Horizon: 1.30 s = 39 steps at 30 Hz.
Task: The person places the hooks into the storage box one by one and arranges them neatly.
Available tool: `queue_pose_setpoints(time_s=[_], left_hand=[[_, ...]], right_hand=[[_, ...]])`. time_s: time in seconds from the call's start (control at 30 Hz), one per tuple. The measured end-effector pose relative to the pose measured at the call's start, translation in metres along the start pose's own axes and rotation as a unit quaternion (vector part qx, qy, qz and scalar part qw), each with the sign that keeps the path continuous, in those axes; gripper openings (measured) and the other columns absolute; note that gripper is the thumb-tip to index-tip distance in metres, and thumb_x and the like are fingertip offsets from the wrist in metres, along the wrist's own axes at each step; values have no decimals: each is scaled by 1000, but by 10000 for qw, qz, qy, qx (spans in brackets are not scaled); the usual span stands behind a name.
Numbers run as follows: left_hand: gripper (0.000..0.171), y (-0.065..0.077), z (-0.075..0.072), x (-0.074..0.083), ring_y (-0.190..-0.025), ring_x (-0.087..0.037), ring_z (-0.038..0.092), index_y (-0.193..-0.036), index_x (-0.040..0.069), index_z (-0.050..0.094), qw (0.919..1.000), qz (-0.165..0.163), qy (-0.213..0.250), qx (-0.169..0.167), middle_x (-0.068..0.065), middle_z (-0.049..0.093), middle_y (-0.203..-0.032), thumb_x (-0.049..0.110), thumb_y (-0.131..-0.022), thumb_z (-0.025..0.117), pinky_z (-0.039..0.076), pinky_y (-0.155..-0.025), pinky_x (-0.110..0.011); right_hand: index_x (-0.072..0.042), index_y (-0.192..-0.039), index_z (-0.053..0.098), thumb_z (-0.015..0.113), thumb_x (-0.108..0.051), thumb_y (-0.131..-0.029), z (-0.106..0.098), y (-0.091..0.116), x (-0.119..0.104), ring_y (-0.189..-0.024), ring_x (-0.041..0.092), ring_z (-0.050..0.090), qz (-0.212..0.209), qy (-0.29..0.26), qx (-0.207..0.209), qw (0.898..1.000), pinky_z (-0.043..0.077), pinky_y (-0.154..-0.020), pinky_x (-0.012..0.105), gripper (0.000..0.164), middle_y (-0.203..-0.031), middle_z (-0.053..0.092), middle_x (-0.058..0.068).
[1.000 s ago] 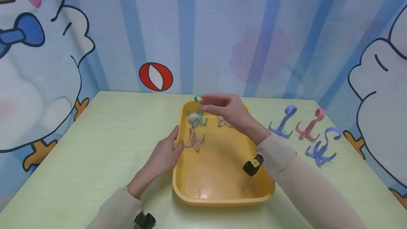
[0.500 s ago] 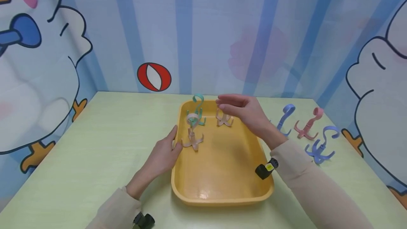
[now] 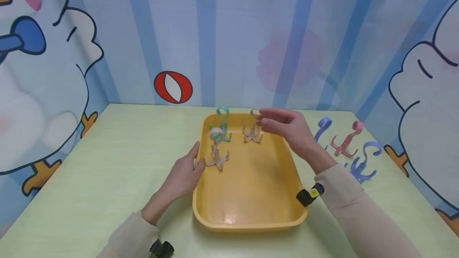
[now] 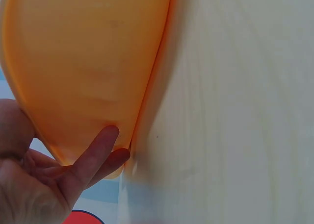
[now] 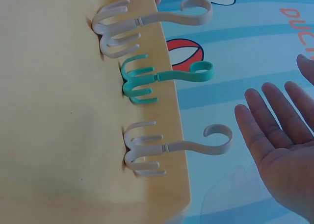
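Note:
A yellow tray (image 3: 247, 194) holds three plastic four-pronged hooks, each upright with its curl on top: a beige hook (image 3: 217, 158) on the left, a teal hook (image 3: 223, 126) behind it and another beige hook (image 3: 252, 133) at the back. My left hand (image 3: 183, 174) grips the tray's left side. Its thumb lies at the rim, and its fingers (image 4: 93, 158) touch the outer wall. Beside the rear beige hook, my right hand (image 3: 288, 128) hovers over the tray's back right. In the right wrist view its fingers (image 5: 257, 116) are straight and hold nothing.
On the table (image 3: 143, 138) right of the tray stand a blue hook (image 3: 323, 124), partly behind the right hand, a pink hook (image 3: 346, 142) and another blue hook (image 3: 363, 168), partly covered by the sleeve. A cartoon-printed backdrop (image 3: 240, 51) rises behind the table.
My right hand has moved rightward from beside the teal hook to the right of the rear beige hook, bringing both hooks into fuller view. The left hand keeps its hold on the tray.

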State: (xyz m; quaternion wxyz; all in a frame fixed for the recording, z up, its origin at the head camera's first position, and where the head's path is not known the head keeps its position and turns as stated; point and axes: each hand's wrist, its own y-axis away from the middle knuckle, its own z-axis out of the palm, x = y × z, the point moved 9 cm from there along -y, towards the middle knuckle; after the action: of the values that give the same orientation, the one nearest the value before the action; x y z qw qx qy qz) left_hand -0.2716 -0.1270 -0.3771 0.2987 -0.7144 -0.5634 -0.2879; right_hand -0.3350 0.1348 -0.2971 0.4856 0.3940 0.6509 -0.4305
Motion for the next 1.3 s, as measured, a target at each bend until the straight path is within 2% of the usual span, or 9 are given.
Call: queue_pose_setpoints(time_s=[0.17,0.37,0.53,0.67,0.87,1.07,1.3], left_hand=[[70,0,1,0,-55,-12,55,-166,-6,17,10000,-18,70,-35,-27,51,-157,13,-104,43,47,-55,-28],[70,1,1,0,-59,-13,58,-167,-5,16,10000,-29,84,-33,-27,50,-157,13,-105,43,48,-56,-29],[70,1,1,-1,-60,-13,58,-166,-5,17,10000,-61,63,-35,-27,51,-157,13,-105,44,49,-57,-29],[70,1,1,-2,-59,-13,57,-166,-5,17,9999,-79,57,-31,-27,51,-157,13,-105,44,49,-57,-29],[70,1,2,-2,-58,-12,56,-166,-6,18,10000,-57,77,-19,-27,52,-156,13,-104,44,48,-56,-28],[70,0,2,-2,-57,-12,57,-167,-5,17,9999,-58,76,-41,-27,52,-156,13,-104,44,48,-54,-28],[70,0,2,-1,-56,-11,57,-167,-5,17,9999,-65,70,-40,-27,53,-156,13,-104,44,48,-53,-27]], right_hand=[[1,-142,64,72,-17,-100,-12,4,2,-113,12,75,47,-148,143,9998,58,-101,35,46,-127,77,1],[-3,-136,69,72,-18,-101,-23,11,2,-113,11,75,2,-112,281,9995,59,-98,30,38,-119,79,-6],[-4,-135,70,72,-17,-101,-28,15,3,-112,11,75,-16,-129,320,9994,58,-99,33,37,-121,79,-3],[-4,-137,68,72,-21,-101,-35,18,4,-113,10,75,7,5,369,9993,58,-99,33,40,-121,79,-5],[-6,-139,68,73,-26,-101,-48,27,4,-110,6,75,12,303,527,9982,59,-93,24,43,-118,78,-10],[-10,-134,72,71,-20,-101,-64,37,1,-108,5,76,-182,162,612,9978,59,-91,22,34,-116,79,-9],[-11,-133,72,70,-18,-102,-83,49,0,-106,3,76,-284,200,723,9968,59,-89,20,32,-116,80,-10]])
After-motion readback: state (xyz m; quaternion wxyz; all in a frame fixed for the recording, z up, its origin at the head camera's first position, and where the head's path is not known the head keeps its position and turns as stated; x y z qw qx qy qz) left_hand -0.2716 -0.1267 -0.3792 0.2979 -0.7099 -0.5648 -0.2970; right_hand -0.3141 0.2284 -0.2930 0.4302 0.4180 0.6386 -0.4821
